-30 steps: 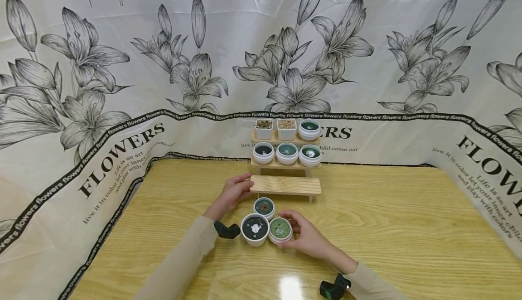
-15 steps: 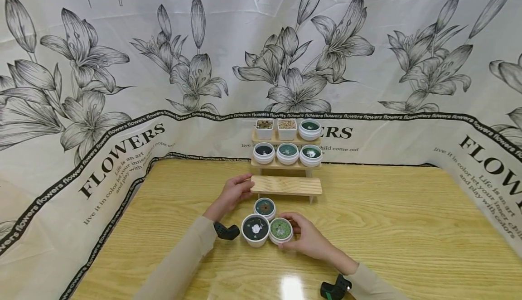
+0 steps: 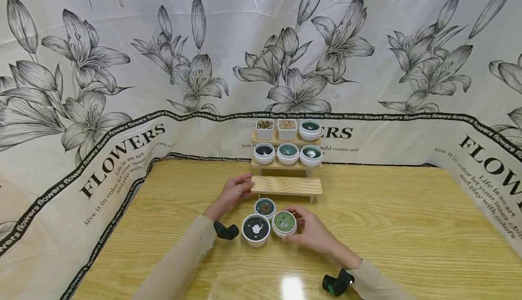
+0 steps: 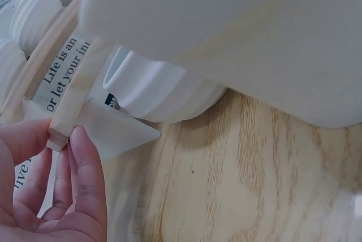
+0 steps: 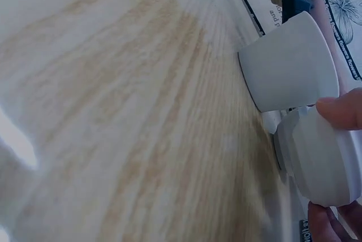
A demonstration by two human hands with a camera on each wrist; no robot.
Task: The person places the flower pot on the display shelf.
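My left hand point(image 3: 231, 195) pinches the left end of the low wooden shelf point(image 3: 287, 185) between thumb and fingers, as the left wrist view shows at the shelf's end point(image 4: 73, 98). A small round white pot point(image 3: 281, 234) with a green, grainy top is in my right hand point(image 3: 313, 234), thumb on the near side and fingers on the far side. It sits slightly tilted, close over the table. Just left of it stands a larger white pot point(image 3: 255, 243) with a dark top and a pale centre. Behind that is a small pot point(image 3: 271, 217) with a brown centre.
Behind the low shelf rise two higher wooden tiers point(image 3: 285, 166). Three round white pots point(image 3: 287, 159) line the middle tier. On the top tier are two square pots point(image 3: 287, 134) and a round pot point(image 3: 310, 134). A flower-printed cloth point(image 3: 220, 32) hangs behind the wooden table point(image 3: 387, 227).
My right hand has lifted the green-topped pot and shifted it slightly right and away from me, opening a gap from the larger pot. My left hand stays on the shelf.
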